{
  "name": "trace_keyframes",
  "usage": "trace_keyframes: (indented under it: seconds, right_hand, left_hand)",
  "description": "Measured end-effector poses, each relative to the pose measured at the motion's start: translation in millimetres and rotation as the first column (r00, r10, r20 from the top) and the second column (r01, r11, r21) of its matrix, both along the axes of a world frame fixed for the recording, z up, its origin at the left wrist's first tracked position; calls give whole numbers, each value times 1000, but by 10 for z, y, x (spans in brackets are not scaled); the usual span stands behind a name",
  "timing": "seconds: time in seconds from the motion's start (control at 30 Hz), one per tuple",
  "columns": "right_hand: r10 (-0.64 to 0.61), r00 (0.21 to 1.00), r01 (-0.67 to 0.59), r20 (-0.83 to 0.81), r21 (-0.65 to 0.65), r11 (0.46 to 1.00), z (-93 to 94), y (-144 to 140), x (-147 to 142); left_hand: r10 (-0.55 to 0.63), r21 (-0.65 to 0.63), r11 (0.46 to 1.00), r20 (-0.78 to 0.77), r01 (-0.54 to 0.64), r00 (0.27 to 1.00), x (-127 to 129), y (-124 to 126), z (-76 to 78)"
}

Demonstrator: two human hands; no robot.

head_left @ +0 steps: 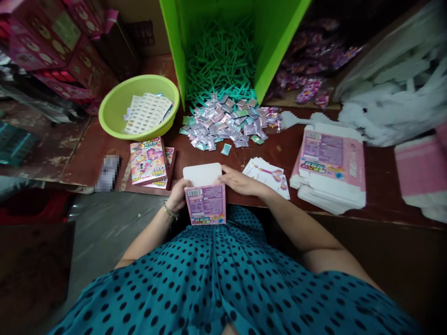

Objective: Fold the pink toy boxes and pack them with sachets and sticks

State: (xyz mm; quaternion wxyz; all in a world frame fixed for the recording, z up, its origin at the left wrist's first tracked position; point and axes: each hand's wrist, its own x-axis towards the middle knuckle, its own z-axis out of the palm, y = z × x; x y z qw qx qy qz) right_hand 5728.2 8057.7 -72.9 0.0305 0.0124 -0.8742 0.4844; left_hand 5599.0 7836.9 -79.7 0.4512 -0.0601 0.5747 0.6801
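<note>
A pink cardboard box (205, 204) with purple printed text and a barcode stands in front of my body, its white end flap (202, 173) raised. My left hand (178, 194) grips the box by its upper left edge. On the other side, my right hand (240, 180) pinches the upper right corner beside the flap. Just right of that hand lies a fan of white printed sheets (267, 174). To the left, two finished-looking printed boxes (148, 160) are stacked on the brown table (84, 153). The inside of the held box is hidden.
Behind the hands lies a heap of small shiny sachets (226, 122), before a green bin (282, 46) of green sticks (220, 60). A yellow-green basin (111, 123) holds printed sheets. Flattened pink boxes (328, 163) are piled at right, near white plastic pieces (380, 107).
</note>
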Motion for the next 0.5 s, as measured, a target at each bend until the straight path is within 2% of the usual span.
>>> trace_keyframes:
  seconds: [0.1,0.17,0.23,0.33,0.4,0.5]
  right_hand:
    - [-183,982,182,-37,-37,983,13,-9,-143]
    - [-141,990,142,-20,20,990,48,-47,-200]
    - [-14,1000,16,-28,71,997,120,-99,-194]
    - [124,991,-123,-53,7,992,253,-177,-113]
    - [115,993,-118,-32,-111,987,303,-211,-76]
    - [-15,999,22,39,-178,984,274,-223,-86]
  left_hand:
    - [8,-7,1000,-29,-9,1000,13,28,-50]
    - [-5,-7,1000,-27,4,1000,29,64,-76]
    - [-45,35,998,-37,46,998,41,95,-82]
    - [-110,108,987,-97,120,989,52,115,-77]
    - [-102,118,986,-119,116,988,67,109,-81]
    - [-61,160,984,-103,77,993,133,74,-107]
